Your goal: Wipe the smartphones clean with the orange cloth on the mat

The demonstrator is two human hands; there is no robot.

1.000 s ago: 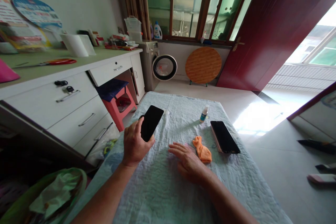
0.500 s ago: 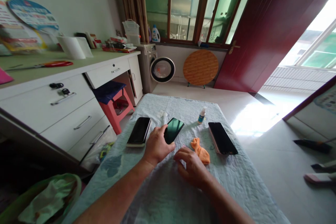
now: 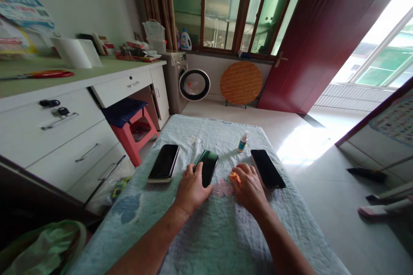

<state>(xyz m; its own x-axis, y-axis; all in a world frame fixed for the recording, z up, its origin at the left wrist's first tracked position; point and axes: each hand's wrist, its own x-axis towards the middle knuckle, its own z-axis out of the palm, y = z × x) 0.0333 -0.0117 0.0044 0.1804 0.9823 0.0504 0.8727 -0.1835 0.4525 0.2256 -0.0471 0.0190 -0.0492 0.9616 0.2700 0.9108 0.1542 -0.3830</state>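
Set down right of the left phone [image 3: 164,162], the middle phone [image 3: 207,167] now lies flat on the desk [image 3: 209,232], near end grasped by the left hand [image 3: 192,189], while the right hand [image 3: 250,187] has shifted onto the orange cloth [image 3: 235,177], clenching it.

The right grip [image 3: 250,187] covers nearly all of the crumpled orange cloth [image 3: 234,177]. Only a sliver shows beside the thumb, and whether the fingers close on it cannot be told. The left grip [image 3: 192,189] hides the near end of the dark glossy flat phone [image 3: 208,164], and its hold is unclear. The print on the small white bottle [image 3: 242,142] is too small to read. The bottom edge cuts off the green plastic bag [image 3: 41,249] and the pale quilted surface [image 3: 209,240].
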